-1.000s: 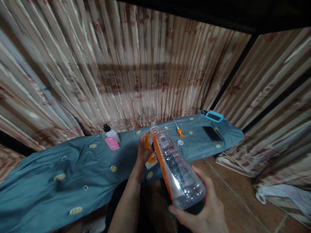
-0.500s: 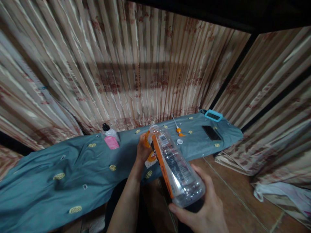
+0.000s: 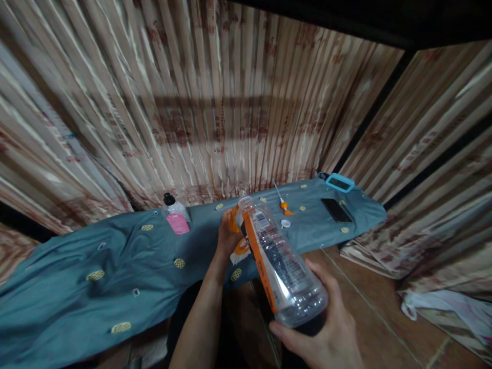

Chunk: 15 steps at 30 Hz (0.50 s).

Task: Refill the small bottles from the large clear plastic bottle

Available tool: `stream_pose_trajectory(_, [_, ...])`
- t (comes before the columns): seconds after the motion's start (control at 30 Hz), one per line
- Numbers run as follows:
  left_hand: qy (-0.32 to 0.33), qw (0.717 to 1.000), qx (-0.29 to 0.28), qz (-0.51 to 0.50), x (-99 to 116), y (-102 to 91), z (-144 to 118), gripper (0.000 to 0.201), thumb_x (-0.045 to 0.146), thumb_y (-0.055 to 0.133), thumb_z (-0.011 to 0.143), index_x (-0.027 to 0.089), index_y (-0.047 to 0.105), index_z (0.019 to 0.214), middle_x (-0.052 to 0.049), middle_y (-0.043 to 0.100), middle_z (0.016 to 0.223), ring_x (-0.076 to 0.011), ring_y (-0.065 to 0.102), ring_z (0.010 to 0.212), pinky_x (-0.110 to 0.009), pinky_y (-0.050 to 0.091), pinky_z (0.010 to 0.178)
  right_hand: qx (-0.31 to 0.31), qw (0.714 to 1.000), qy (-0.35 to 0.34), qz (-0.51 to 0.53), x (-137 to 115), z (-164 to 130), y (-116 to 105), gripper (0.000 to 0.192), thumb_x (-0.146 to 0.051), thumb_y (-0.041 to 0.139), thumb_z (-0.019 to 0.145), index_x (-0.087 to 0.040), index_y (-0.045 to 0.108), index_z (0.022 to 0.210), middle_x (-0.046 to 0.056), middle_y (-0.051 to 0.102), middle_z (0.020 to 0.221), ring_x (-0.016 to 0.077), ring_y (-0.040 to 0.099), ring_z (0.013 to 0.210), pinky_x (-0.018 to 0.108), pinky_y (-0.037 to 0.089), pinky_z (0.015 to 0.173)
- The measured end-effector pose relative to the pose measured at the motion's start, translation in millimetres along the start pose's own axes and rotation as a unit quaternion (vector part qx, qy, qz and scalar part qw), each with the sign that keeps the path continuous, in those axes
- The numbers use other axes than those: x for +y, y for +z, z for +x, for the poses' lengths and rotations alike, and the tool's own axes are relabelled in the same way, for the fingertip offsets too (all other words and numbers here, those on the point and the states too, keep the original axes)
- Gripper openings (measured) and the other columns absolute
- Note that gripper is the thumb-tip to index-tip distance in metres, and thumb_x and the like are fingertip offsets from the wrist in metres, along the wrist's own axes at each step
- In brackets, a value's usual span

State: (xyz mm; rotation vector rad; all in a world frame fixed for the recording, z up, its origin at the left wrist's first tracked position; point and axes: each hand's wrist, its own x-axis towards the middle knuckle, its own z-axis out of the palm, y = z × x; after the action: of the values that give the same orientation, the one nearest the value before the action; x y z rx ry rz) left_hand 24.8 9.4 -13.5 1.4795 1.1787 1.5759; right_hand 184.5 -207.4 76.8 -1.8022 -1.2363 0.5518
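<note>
My right hand [image 3: 330, 328] grips the base of a large clear plastic bottle [image 3: 290, 266] with an orange and white label. The bottle is tilted, its neck lower on the far side and pointing away from me. My left hand [image 3: 226, 233] is closed around an orange bottle [image 3: 240, 250], mostly hidden behind the fingers and the clear bottle. The clear bottle's mouth is at the top of the orange one; whether they touch I cannot tell. Beyond lie an orange pump head with a tube [image 3: 284, 206] and a small white cap [image 3: 285, 224].
A teal patterned cloth [image 3: 154, 266] covers the long narrow surface. On it stand a pink-labelled bottle with a black cap [image 3: 177, 218], a dark phone [image 3: 335, 210] and a blue-framed device [image 3: 340, 183]. Pleated curtains [image 3: 215, 113] hang behind; tiled floor [image 3: 369, 297] shows at the right.
Both hands keep their hold on the bottles, with almost the same tilt. The view has shifted very slightly.
</note>
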Motion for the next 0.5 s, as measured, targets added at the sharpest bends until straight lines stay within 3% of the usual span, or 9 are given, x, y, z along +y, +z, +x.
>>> stream_pose_trajectory(0.3, [0.005, 1.000, 0.000, 0.000, -4.4, -0.9, -0.4, 0.047, 0.043, 0.077, 0.072, 0.022, 0.061, 0.110, -0.008, 0.070, 0.103, -0.0269, 0.069, 0.098, -0.044, 0.055, 0.090, 0.001, 1.000, 0.014, -0.001, 0.8, -0.1, 0.8, 0.092, -0.051, 0.075, 0.057, -0.024, 0.046, 0.140, 0.013, 0.070, 0.133, 0.0403, 0.067, 0.123, 0.057, 0.054, 0.100])
stream_pose_trajectory(0.5, [-0.007, 1.000, -0.002, 0.001, 0.3, -0.9, 0.6, 0.044, 0.044, 0.075, 0.074, 0.022, 0.059, 0.108, -0.006, 0.070, 0.102, -0.0234, 0.068, 0.092, -0.040, 0.055, 0.087, -0.001, 1.000, 0.004, 0.020, -0.2, -0.2, 0.3, 0.089, -0.046, 0.077, 0.058, -0.024, 0.047, 0.139, 0.008, 0.074, 0.123, 0.0336, 0.073, 0.114, 0.046, 0.059, 0.096])
